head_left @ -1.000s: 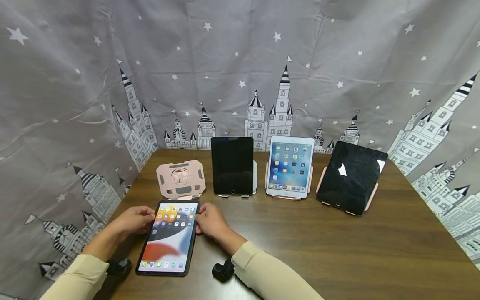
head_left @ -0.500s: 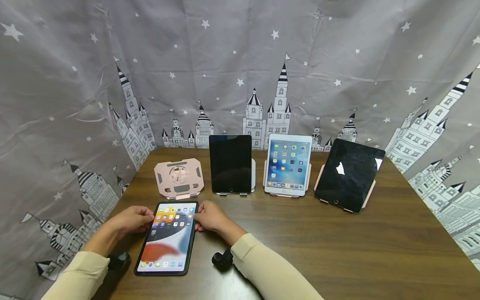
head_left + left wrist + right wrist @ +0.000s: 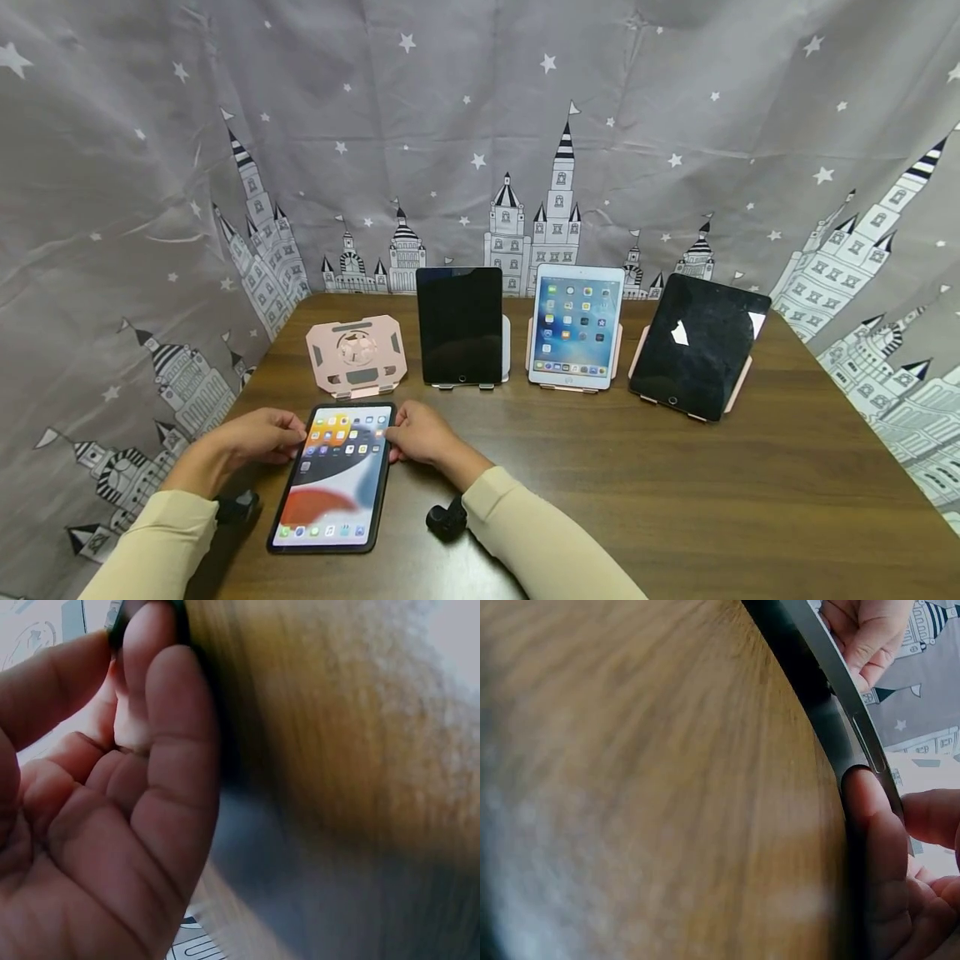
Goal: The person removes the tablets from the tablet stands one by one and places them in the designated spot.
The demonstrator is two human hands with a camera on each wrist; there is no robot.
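A tablet [image 3: 334,479] with a black rim and a lit screen of app icons lies lengthwise toward me, near the left of the table. My left hand [image 3: 258,442] pinches its left side near the far end, thumb on top and fingers beneath. On the opposite side my right hand [image 3: 422,433] pinches it likewise. In the right wrist view the tablet's edge [image 3: 855,712] stands above the wood, with a fingertip under it. Whether the near end touches the table cannot be told. Just beyond the tablet is a bare pink stand [image 3: 356,354] with a round cut-out.
Right of the pink stand, a black tablet [image 3: 460,327], a white tablet [image 3: 576,327] with a lit screen and another black tablet [image 3: 699,346] lean on stands. A grey castle-print curtain [image 3: 480,125] hangs behind the wooden table [image 3: 600,475].
The head view has shifted slightly. Both hands keep the same hold on the tablet, which has barely moved.
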